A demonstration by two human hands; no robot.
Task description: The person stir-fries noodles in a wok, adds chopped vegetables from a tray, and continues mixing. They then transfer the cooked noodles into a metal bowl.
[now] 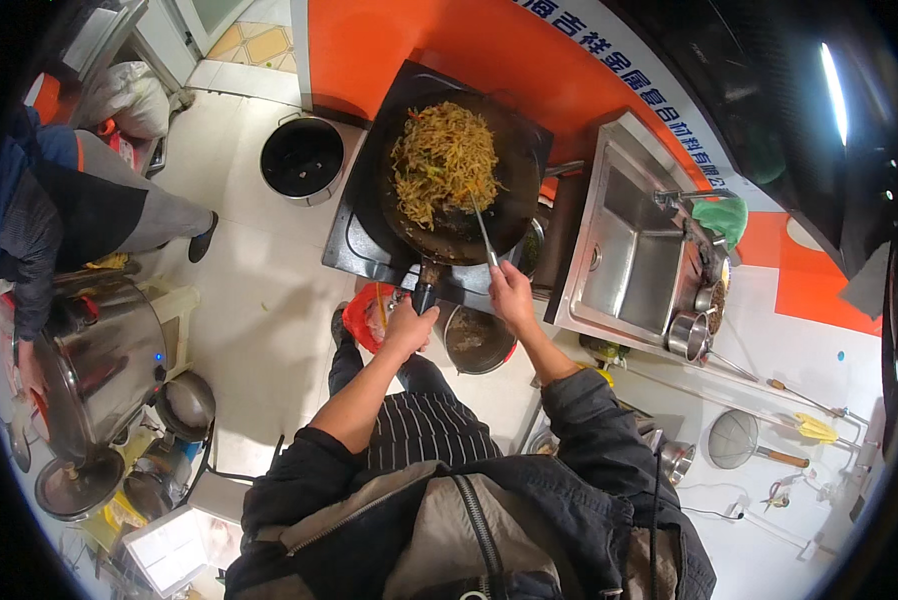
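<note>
A dark wok (520,217) rests on a black stove (355,225) before me. My left hand (410,326) is closed around its black handle (423,296). Inside lies a large heap of fried noodles (445,161) mixed with bits of orange and green. My right hand (512,296) grips a long metal utensil (486,234), whose far end reaches into the heap's lower right side. That end is buried, so I cannot tell whether it is a spatula or a ladle.
Left of the stove stands a black-lined pot (303,159). A steel sink (629,247) is at the right. Below the stove are a red plastic bag (363,319) and a round metal container (479,341). Another person (111,195) stands at the far left beside a large steel drum (111,352).
</note>
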